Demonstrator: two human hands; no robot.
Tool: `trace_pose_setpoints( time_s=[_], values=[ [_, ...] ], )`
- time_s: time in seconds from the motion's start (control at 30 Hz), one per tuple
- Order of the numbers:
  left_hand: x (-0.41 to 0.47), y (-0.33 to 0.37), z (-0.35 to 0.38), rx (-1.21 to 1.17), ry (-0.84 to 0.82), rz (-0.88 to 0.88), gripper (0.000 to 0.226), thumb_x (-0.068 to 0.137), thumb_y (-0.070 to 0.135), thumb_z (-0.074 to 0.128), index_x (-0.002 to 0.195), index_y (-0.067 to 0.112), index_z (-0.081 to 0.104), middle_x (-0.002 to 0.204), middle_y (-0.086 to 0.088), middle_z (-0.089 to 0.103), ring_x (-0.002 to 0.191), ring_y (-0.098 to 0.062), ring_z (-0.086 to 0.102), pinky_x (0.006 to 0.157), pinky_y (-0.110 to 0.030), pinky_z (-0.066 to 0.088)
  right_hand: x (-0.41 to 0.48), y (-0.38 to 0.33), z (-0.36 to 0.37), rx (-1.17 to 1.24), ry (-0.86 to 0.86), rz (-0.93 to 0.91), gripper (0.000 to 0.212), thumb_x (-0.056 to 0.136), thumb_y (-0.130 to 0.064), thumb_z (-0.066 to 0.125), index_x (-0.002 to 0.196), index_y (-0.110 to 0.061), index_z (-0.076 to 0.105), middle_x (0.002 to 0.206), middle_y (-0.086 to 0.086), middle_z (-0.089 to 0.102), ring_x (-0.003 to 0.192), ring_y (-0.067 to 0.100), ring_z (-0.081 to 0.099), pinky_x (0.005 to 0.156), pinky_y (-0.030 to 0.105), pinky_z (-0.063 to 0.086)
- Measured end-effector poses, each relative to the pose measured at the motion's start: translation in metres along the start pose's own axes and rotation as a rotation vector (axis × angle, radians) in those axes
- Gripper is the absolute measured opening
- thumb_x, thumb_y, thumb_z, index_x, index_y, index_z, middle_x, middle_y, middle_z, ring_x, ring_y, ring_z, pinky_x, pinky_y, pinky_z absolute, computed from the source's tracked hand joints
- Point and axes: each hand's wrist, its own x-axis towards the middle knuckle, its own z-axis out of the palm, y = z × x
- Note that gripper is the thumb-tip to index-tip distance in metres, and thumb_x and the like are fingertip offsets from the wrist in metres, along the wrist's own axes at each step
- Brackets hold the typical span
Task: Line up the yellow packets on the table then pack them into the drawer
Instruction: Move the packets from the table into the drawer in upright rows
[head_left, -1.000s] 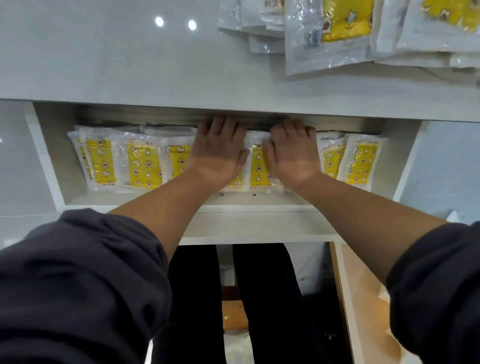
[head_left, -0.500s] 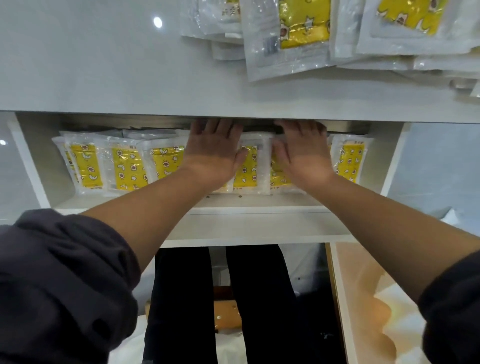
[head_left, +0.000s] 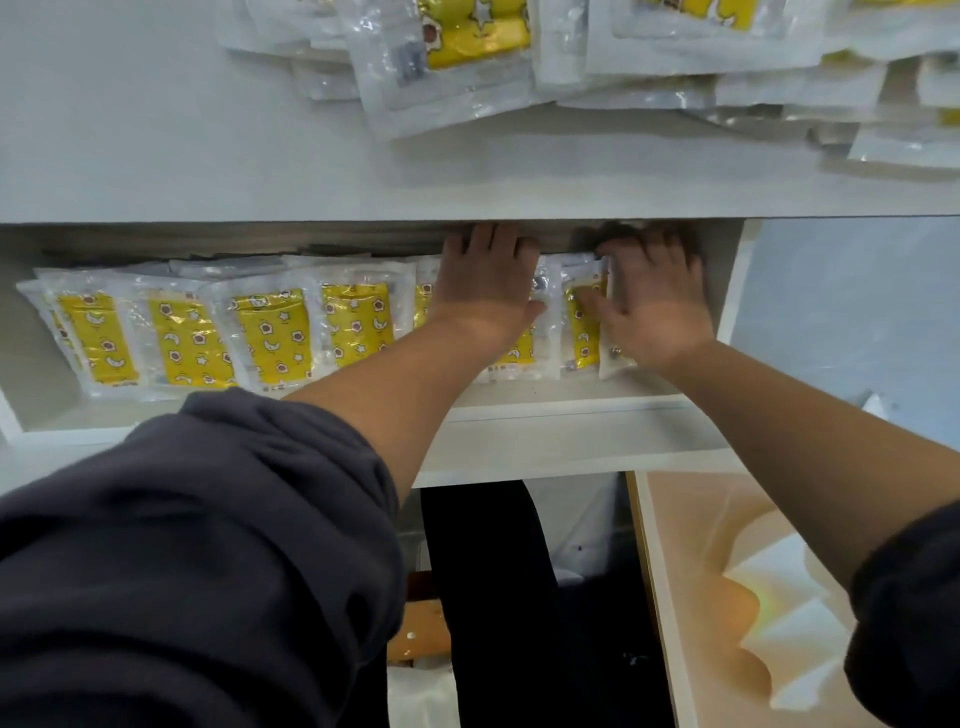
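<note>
The open white drawer (head_left: 545, 415) under the table holds a row of overlapping yellow packets (head_left: 270, 338) in clear wrap. My left hand (head_left: 488, 291) lies flat on the packets right of the row's middle, fingertips at the drawer's back. My right hand (head_left: 657, 306) presses with spread fingers on the rightmost packets (head_left: 582, 332), near the drawer's right wall, covering most of them. More yellow packets (head_left: 467, 47) lie in a loose pile on the white table (head_left: 156, 130) at the top right.
The table edge overhangs the back of the drawer. Below the drawer I see dark-trousered legs (head_left: 483, 597) and a wooden stool (head_left: 421, 629). A beige and white patterned surface (head_left: 753, 597) lies at the lower right.
Both hands have slid to the right along the row. My right hand now covers the last packets at the drawer's right end, which were in plain sight before.
</note>
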Motion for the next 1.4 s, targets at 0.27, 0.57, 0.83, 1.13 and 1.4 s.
trace_pose_setpoints(
  time_s=[0.27, 0.57, 0.83, 1.13, 1.4],
  values=[
    [0.003, 0.003, 0.003, -0.006, 0.027, -0.010, 0.055, 0.091, 0.049, 0.055, 0.133, 0.018, 0.041, 0.136, -0.007, 0.043, 0.126, -0.029, 0.039, 0.101, -0.042, 0.033, 0.013, 0.005, -0.001, 0.196, -0.002, 0.031, 0.011, 0.091, -0.035, 0.058, 0.099, -0.028, 0.062, 0.123, 0.004, 0.053, 0.124, 0.029, 0.041, 0.102, 0.041, 0.025],
    [0.004, 0.009, 0.000, 0.024, 0.018, 0.079, 0.047, 0.093, 0.040, 0.054, 0.134, 0.019, 0.043, 0.134, -0.009, 0.042, 0.124, -0.031, 0.040, 0.100, -0.043, 0.034, 0.015, -0.004, -0.001, 0.091, 0.013, 0.084, 0.014, 0.096, -0.030, 0.047, 0.103, -0.023, 0.057, 0.117, 0.006, 0.055, 0.115, 0.030, 0.047, 0.093, 0.040, 0.029],
    [-0.012, 0.009, -0.012, 0.029, -0.023, 0.099, 0.067, 0.095, 0.041, 0.047, 0.152, 0.021, 0.016, 0.152, -0.008, 0.024, 0.139, -0.030, 0.024, 0.112, -0.047, 0.022, -0.013, -0.002, 0.009, 0.037, 0.120, 0.070, 0.062, 0.096, -0.040, 0.045, 0.147, -0.008, 0.031, 0.148, 0.018, 0.036, 0.138, 0.038, 0.031, 0.115, 0.050, 0.021],
    [-0.042, 0.010, -0.034, 0.017, -0.107, 0.073, 0.071, 0.094, 0.027, 0.047, 0.154, 0.020, 0.011, 0.160, -0.009, 0.009, 0.147, -0.028, 0.010, 0.119, -0.050, 0.012, -0.039, -0.005, -0.004, 0.019, -0.035, 0.027, 0.075, 0.093, -0.038, 0.054, 0.153, -0.012, 0.017, 0.161, 0.014, 0.009, 0.149, 0.032, 0.006, 0.117, 0.051, 0.013],
    [-0.113, 0.001, -0.115, -0.243, 0.028, -0.078, 0.040, 0.092, 0.026, 0.049, 0.130, 0.015, 0.051, 0.128, -0.007, 0.052, 0.117, -0.027, 0.048, 0.093, -0.041, 0.040, -0.080, -0.058, -0.082, 0.314, -0.065, -0.092, 0.049, 0.096, -0.023, 0.048, 0.143, -0.012, 0.039, 0.147, 0.010, 0.039, 0.129, 0.030, 0.043, 0.102, 0.041, 0.042]
  ],
)
